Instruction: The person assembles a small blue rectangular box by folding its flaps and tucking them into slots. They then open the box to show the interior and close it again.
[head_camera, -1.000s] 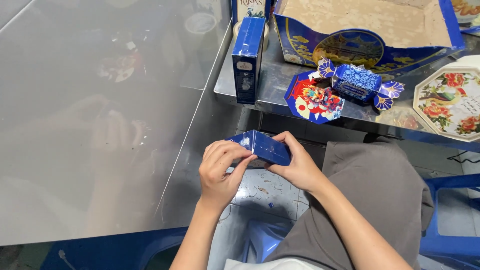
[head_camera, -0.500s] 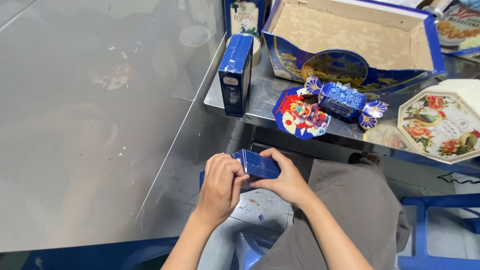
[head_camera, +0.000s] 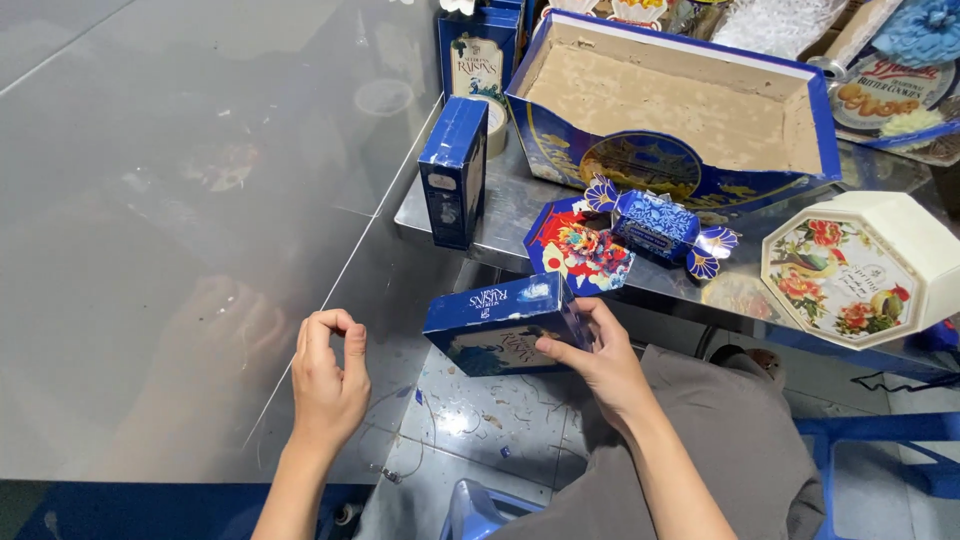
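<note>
Now right hand gripping blue carton, left hand empty

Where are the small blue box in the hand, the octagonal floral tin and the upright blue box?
small blue box (head_camera: 505, 322), head view, front face.
octagonal floral tin (head_camera: 838, 265), head view, lid.
upright blue box (head_camera: 455, 170), head view, side.

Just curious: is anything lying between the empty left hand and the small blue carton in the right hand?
Nothing: between left hand and blue carton, the head view shows only bare air above speckled floor.
</note>
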